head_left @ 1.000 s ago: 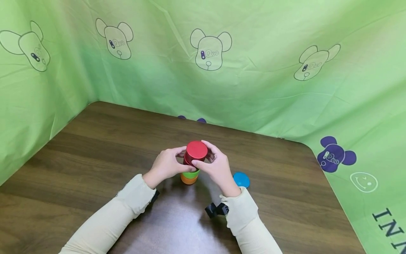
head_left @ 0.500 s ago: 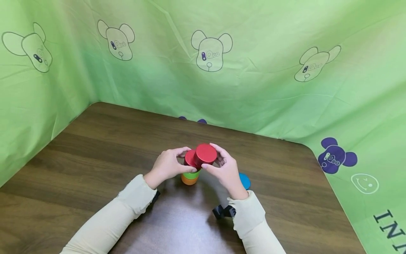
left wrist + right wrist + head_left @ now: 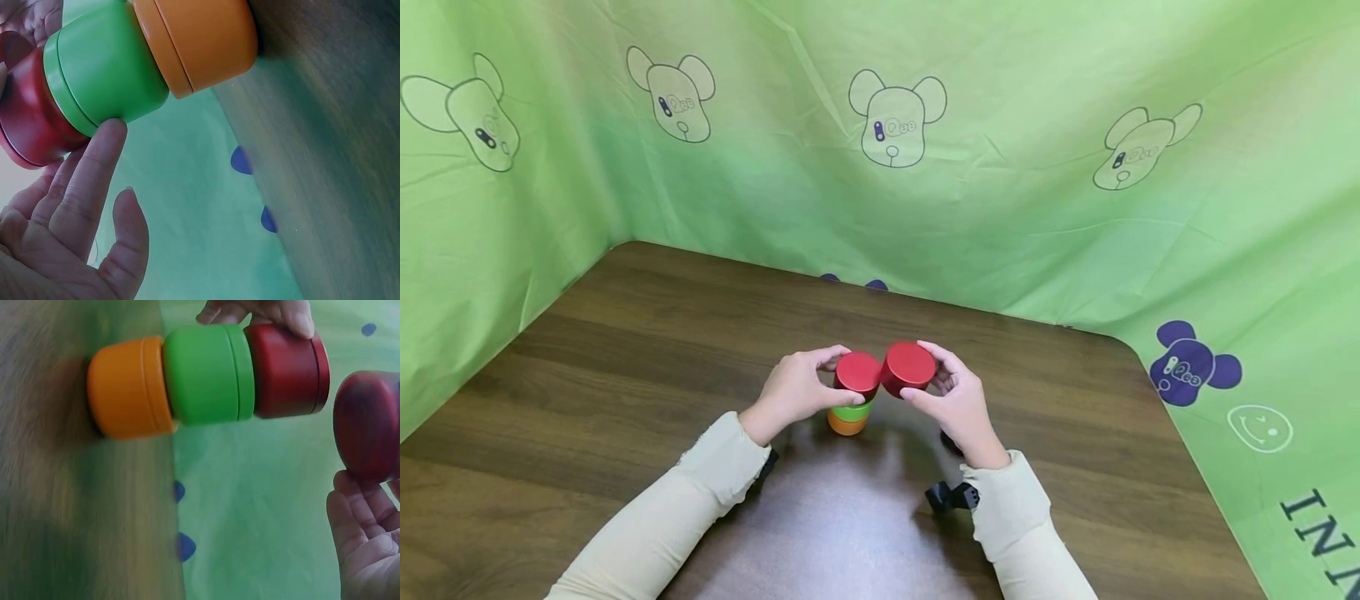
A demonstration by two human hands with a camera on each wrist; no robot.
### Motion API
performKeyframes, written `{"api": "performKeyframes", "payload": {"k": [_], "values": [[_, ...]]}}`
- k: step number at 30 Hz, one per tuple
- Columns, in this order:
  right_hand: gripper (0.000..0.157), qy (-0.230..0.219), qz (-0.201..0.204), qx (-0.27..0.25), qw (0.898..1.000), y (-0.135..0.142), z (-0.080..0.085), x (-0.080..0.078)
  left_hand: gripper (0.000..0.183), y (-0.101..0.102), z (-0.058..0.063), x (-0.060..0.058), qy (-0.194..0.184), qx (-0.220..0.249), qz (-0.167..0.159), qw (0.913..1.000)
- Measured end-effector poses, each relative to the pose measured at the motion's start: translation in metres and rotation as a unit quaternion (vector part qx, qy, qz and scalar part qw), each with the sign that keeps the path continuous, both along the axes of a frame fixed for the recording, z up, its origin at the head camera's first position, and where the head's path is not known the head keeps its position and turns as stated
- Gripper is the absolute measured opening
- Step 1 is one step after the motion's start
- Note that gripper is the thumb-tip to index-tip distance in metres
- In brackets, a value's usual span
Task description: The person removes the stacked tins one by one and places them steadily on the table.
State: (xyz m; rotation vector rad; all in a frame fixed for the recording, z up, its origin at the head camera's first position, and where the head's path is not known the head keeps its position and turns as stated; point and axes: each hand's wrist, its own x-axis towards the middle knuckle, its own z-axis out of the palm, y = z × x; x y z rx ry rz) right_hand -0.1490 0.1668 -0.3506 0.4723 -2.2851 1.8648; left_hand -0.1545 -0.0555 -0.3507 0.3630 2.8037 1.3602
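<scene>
An orange jar (image 3: 847, 425) stands on the table, with a green jar (image 3: 852, 412) on it and a red jar (image 3: 857, 372) on top. My left hand (image 3: 797, 387) holds the top red jar between thumb and fingers; in the left wrist view one fingertip (image 3: 112, 128) reaches the green jar (image 3: 112, 62). To the right, my right hand (image 3: 958, 408) grips a second red jar (image 3: 910, 367) in the air, slightly tilted. The right wrist view shows a gap between this second red jar (image 3: 369, 428) and the stack.
The wooden table (image 3: 685, 325) meets green printed cloth (image 3: 775, 192) at its back and sides. A black wrist camera (image 3: 952, 497) sits at the right cuff. Part of a dark round thing (image 3: 951, 442) shows beneath the right wrist.
My right hand has carried the second red jar off the stack's top to the right. My left hand has stayed on the stack. The blue round thing is now hidden behind my right arm.
</scene>
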Motion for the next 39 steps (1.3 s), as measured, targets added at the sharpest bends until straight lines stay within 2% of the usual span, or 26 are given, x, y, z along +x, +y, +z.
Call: {"api": "performKeyframes", "payload": {"k": [8, 13, 20, 28, 39], "values": [[0.06, 0.012, 0.017, 0.012, 1.0, 0.012, -0.005, 0.003, 0.062, 0.0, 0.0, 0.001, -0.009, -0.007, 0.004, 0.9999], [0.059, 0.008, 0.015, 0.031, 0.999, 0.02, -0.01, 0.004, 0.062, 0.0, 0.0, 0.001, -0.014, -0.007, 0.008, 0.9998], [0.058, 0.001, 0.034, 0.05, 0.998, 0.03, -0.018, 0.01, 0.063, -0.002, 0.001, 0.002, -0.02, -0.004, 0.012, 0.9997], [0.058, -0.026, 0.015, 0.087, 0.996, 0.043, -0.024, 0.018, 0.063, -0.001, 0.002, 0.002, -0.015, -0.003, 0.01, 0.9998], [0.057, -0.004, -0.027, 0.033, 0.999, 0.089, -0.03, 0.025, 0.063, 0.003, 0.0, 0.001, -0.016, 0.004, 0.009, 0.9998]]}}
